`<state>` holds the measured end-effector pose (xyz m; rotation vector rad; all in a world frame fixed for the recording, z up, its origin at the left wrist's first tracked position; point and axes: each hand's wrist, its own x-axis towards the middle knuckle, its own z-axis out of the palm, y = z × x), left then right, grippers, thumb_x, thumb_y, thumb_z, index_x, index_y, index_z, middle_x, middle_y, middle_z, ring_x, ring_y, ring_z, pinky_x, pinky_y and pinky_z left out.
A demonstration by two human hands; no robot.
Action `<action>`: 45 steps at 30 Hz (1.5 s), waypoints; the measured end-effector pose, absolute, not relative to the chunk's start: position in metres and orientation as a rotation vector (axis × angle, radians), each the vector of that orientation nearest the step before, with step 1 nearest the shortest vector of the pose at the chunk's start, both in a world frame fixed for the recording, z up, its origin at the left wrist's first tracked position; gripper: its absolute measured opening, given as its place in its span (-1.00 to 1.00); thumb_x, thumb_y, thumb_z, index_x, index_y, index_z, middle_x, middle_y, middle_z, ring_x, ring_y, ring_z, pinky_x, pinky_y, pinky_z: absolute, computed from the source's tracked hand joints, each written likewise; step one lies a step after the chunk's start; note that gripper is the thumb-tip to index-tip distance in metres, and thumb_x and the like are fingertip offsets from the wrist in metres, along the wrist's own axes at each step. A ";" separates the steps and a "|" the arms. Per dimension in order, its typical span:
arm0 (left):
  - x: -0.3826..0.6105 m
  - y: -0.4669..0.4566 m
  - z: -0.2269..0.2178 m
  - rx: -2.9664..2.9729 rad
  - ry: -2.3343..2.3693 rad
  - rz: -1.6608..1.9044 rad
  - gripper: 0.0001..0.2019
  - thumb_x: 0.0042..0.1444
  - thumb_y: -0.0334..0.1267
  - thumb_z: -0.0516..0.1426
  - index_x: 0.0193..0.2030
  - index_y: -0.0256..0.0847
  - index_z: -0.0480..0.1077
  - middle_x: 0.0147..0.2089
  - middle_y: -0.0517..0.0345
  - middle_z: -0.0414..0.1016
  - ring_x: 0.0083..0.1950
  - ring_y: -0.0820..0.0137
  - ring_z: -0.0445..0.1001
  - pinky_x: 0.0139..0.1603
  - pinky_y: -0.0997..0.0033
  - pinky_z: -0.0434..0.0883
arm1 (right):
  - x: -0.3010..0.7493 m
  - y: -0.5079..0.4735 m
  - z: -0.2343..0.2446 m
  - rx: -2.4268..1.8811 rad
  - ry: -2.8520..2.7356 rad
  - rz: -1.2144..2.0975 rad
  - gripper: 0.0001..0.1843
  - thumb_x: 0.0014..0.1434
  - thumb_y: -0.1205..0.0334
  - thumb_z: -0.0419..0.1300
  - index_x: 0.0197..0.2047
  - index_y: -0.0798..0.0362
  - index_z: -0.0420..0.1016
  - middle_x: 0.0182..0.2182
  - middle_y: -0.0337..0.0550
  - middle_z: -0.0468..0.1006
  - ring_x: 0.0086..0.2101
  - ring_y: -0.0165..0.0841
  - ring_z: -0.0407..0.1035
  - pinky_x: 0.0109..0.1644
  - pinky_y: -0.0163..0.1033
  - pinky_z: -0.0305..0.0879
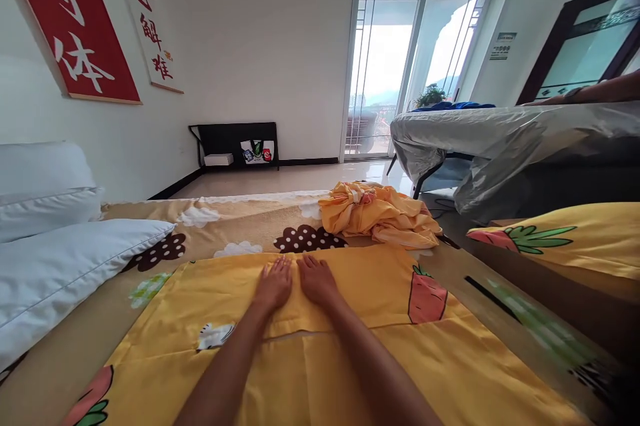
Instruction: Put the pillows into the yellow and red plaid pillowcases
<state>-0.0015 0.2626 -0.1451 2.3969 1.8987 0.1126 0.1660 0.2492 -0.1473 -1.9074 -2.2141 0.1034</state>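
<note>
A yellow pillowcase (360, 286) printed with red carrot-like figures lies flat across the bed, with a crosswise opening or fold edge below my hands. My left hand (274, 285) rests palm down near its far edge, fingers stretched out. Just beside it, my right hand (318, 281) presses flat on the same cloth, fingers pointing away from me. The two hands are close but apart, and neither grasps anything. Beyond the pillowcase's far right part sits a crumpled bundle of orange-yellow fabric (383, 213).
White pillows (75, 266) lie at the left on the patterned bed sheet (250, 221). Another yellow printed cloth (595, 236) is at the right. A plastic-covered table (465, 129) stands behind it, with another person's arm (600, 89) over it. A black folded frame (215, 139) leans by the wall.
</note>
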 end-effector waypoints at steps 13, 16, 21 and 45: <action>-0.059 0.260 -0.154 2.144 2.209 0.172 -0.40 0.30 0.08 -0.22 0.40 -0.09 0.06 0.47 0.06 -0.08 0.47 0.19 -0.10 0.41 -0.07 -0.11 | 0.177 0.236 -0.150 -1.954 -2.138 0.339 -0.34 0.35 -0.01 -0.26 0.38 0.14 0.06 0.39 0.04 -0.04 0.35 -0.18 -0.19 0.35 0.08 -0.36; -0.085 0.251 -0.153 2.125 2.238 0.178 -0.40 0.31 0.05 -0.22 0.39 -0.14 0.08 0.46 0.04 -0.05 0.47 0.19 -0.08 0.41 -0.06 -0.10 | 0.188 0.212 -0.142 -1.886 -2.213 0.423 -0.31 0.33 -0.05 -0.23 0.41 0.13 -0.02 0.40 -0.02 -0.09 0.37 -0.24 -0.26 0.37 0.02 -0.40; -0.105 0.237 -0.151 2.207 2.140 0.226 -0.45 0.31 -0.05 -0.17 0.38 -0.18 0.11 0.45 0.04 0.00 0.46 0.24 -0.07 0.43 0.02 -0.13 | 0.203 0.162 -0.133 -1.679 -2.438 0.631 -0.22 0.26 -0.26 -0.15 0.42 -0.05 -0.04 0.41 -0.16 -0.14 0.37 -0.28 -0.29 0.38 -0.03 -0.35; 0.039 0.137 -0.152 2.512 1.108 0.017 -0.59 0.12 -0.19 0.07 0.10 -0.28 0.37 -0.02 -0.41 0.42 0.01 -0.08 0.42 -0.08 -0.12 0.38 | 0.142 0.242 -0.140 -1.715 -2.404 -0.048 -0.65 0.30 0.15 -0.02 0.06 0.06 0.41 0.03 0.08 0.46 0.06 -0.11 0.28 0.09 -0.03 0.07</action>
